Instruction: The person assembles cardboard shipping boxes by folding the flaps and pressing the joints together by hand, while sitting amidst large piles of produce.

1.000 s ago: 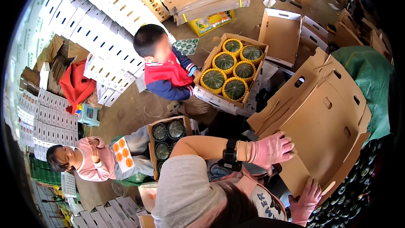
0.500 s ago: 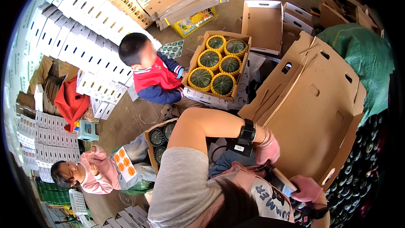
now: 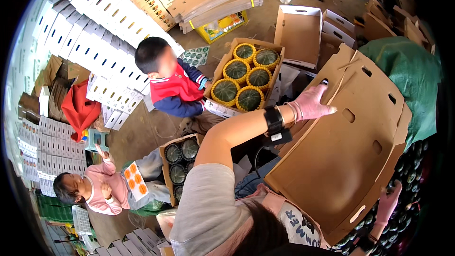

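Both my hands wear pink gloves with the fingertips bare. My left hand (image 3: 310, 103) lies spread over the left edge of a large open cardboard tray (image 3: 343, 156), its fingers apart. At the tray's near right side, my right hand (image 3: 387, 203) is open beside the cardboard edge, fingers spread above dark green squashes (image 3: 403, 199). I cannot make out whether it touches the cardboard. Nothing shows in either hand. The tray is tilted in front of my lap, with hand holes along its sides and a loose cardboard strip at its far left corner.
A box (image 3: 279, 83) of green squashes in yellow foam nets stands ahead, with a child (image 3: 175, 83) beside it. Another child (image 3: 102, 185) sits at left, near a box of dark squashes (image 3: 177, 173). A green sack (image 3: 403, 80) and stacked white cartons (image 3: 104, 28) flank the area.
My hands have parted from a flat tool held between them, now out of sight. The left moved forward to the tray's edge, the right moved outward. The tray shifted nearer my body.
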Demonstrator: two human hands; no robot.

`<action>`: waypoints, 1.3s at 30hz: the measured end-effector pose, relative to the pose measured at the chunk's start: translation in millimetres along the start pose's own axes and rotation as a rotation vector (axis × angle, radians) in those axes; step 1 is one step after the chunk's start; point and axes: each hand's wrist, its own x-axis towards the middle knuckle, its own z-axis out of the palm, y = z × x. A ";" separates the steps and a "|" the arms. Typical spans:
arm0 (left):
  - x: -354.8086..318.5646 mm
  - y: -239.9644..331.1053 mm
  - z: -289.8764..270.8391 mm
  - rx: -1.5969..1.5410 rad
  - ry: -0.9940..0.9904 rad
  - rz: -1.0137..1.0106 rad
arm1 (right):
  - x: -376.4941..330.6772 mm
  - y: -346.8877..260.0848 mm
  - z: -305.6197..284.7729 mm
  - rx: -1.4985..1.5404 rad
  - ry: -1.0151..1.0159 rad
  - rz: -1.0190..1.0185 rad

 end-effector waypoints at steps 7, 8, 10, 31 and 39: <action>22.9 -33.9 32.8 -0.119 -0.287 -0.048 | 45.1 53.0 33.5 0.609 -0.236 -0.274; 22.9 -37.7 34.1 -0.086 -0.276 -0.065 | 49.4 64.2 33.2 0.677 -0.284 -0.289; 22.5 -43.7 33.7 -0.151 -0.329 -0.017 | 61.1 89.6 31.8 0.807 -0.331 -0.136; -9.2 -44.8 6.5 -0.396 -0.386 0.031 | 73.3 90.5 21.5 0.588 -0.397 -0.315; -6.6 -48.0 6.7 -0.307 -0.386 0.033 | 73.4 72.3 5.3 0.045 -0.120 -0.312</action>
